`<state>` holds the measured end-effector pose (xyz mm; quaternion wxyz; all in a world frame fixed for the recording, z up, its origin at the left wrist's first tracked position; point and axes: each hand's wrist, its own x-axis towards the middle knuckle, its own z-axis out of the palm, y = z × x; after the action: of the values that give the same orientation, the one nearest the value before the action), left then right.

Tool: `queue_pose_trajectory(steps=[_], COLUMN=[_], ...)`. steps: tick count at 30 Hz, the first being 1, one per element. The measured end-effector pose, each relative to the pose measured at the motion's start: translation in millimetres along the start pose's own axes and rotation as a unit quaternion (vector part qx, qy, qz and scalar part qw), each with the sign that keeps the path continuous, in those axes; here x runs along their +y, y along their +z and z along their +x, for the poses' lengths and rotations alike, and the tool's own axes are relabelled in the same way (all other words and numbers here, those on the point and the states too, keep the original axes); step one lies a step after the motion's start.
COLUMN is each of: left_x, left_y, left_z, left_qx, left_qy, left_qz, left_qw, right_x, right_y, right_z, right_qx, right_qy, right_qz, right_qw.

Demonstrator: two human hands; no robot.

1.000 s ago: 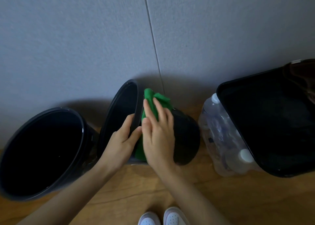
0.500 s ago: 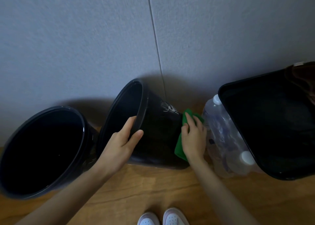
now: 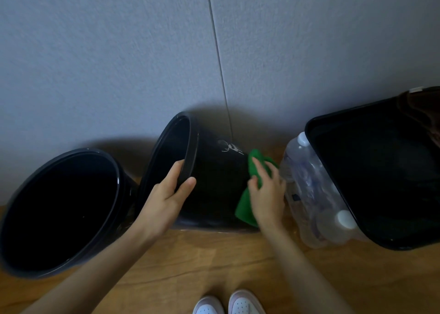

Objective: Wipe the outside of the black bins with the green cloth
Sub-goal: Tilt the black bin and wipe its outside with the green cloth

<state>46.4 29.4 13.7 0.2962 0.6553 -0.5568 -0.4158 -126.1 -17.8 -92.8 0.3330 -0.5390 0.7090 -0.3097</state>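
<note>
The right hand (image 3: 266,194) lies flat on the green cloth (image 3: 244,210), fingers fairly straight, and presses it against the outer wall of the middle black bin (image 3: 214,170) near that bin's base. The cloth shows above the fingertips and below the heel of the palm. The left hand (image 3: 166,197) grips the same bin by its rim, thumb on the outside and fingers curled over the lip. This bin is tipped on its side, with its mouth facing left and a white mark (image 3: 232,147) on its upper wall. Just beside it on the left stands a second round black bin (image 3: 78,150). To the right, a pack of plastic bottles (image 3: 312,194) sits between the hand and a rectangular black bin (image 3: 381,170). Everything rests on a wooden floor (image 3: 214,266) against a grey wall (image 3: 119,63), and white shoes (image 3: 228,304) show at the bottom edge.
</note>
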Motion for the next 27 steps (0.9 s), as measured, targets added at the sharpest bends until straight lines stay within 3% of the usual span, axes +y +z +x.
queue_pose_trajectory(steps=[3, 5, 9, 13, 17, 19, 23, 27], left_x=[0, -1, -4, -5, -4, -4, -5, -2], left_y=[-1, -2, -5, -3, -4, -6, -11, -8], left_z=[0, 0, -2, -3, -3, -1, -1, 0], left_qx=[-0.008, -0.006, -0.003, 0.011, 0.002, 0.004, -0.009, -0.028], left_qy=[0.007, 0.006, 0.007, 0.014, 0.008, 0.009, -0.002, -0.012], left_qz=[0.006, 0.006, 0.028, 0.034, 0.017, 0.011, -0.009, -0.009], left_qw=[1.0, 1.0, 1.0, 0.999, 1.0, 1.0, 1.0, 0.999], right_x=[24, 21, -21, -78, -78, -54, 9, 35], right_y=[-8, -8, -1, 5, 12, 12, 3, -1], right_z=[19, 21, 5, -20, -30, -20, -2, 0], right_qx=[-0.017, -0.017, 0.007, 0.007, 0.002, 0.002, 0.001, 0.003], right_qy=[0.097, 0.1, -0.037, -0.206, -0.241, -0.199, -0.016, 0.05], right_qz=[-0.019, -0.025, 0.021, 0.085, 0.065, 0.033, -0.009, -0.041], right_qw=[0.995, 0.995, 0.999, 0.975, 0.968, 0.979, 1.0, 0.998])
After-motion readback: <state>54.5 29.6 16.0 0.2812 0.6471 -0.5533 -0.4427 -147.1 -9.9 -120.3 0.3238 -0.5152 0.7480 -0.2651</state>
